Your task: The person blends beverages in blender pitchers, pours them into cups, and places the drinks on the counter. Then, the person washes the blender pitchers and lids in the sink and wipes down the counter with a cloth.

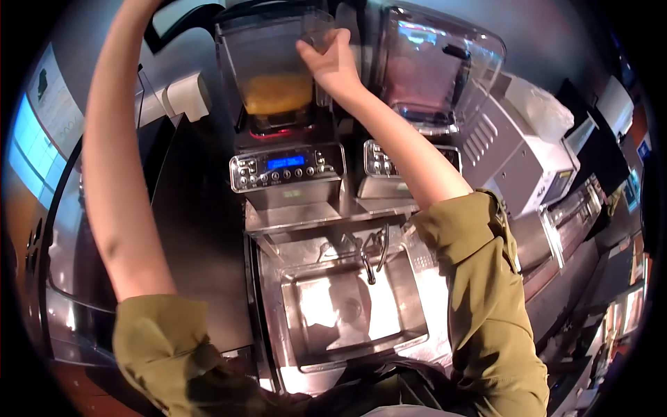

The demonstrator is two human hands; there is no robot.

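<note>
My left forearm [121,139] stretches up past the left side of a blender; the hand itself is cut off by the top edge. My right hand [335,62] is raised at the right side of that blender's clear jar [260,59]. Its thumb and fingers are closed round a see-through cup [318,28], whose outline is faint. Orange-yellow contents [279,94] lie low in the jar. Beneath it, the control panel [286,165] has a lit blue display and a row of buttons. A black handle or lid edge [184,28] shows at the jar's upper left.
To the right stands a second blender under a clear cover [445,62]. A steel sink [295,347] with a faucet [367,260] sits below the blenders. Further right is a vented metal machine [490,149] with a plastic bag [538,108] on top. A dark counter [201,243] runs along the left.
</note>
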